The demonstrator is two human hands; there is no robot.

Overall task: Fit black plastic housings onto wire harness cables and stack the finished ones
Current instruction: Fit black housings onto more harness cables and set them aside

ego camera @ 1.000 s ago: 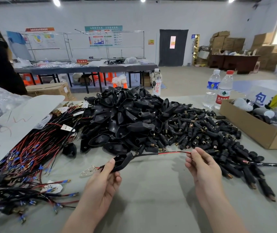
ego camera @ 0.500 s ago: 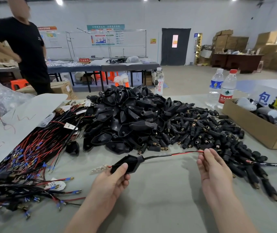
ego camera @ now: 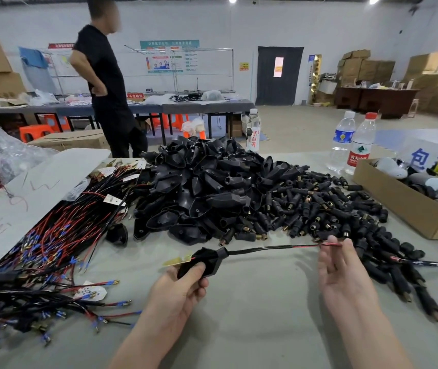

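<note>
My left hand [ego camera: 177, 291] grips a black housing [ego camera: 204, 262] just above the counter [ego camera: 252, 328], thumb curled over it. The cable [ego camera: 265, 249] runs from the housing's neck across to my right hand [ego camera: 343, 272]. That hand seems to pinch the red end between thumb and fingertip, though the contact is hard to see. Beyond both hands lies a heap of loose housings [ego camera: 199, 187]. Right of my right hand, an open cardboard box [ego camera: 399, 206] holds white and dark parts and clear bags.

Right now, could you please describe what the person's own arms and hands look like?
The left hand and right hand are bare: no gloves, rings or watch show. Both forearms are bare as well, down to the picture's lower edge, so no sleeve is in view.
</note>
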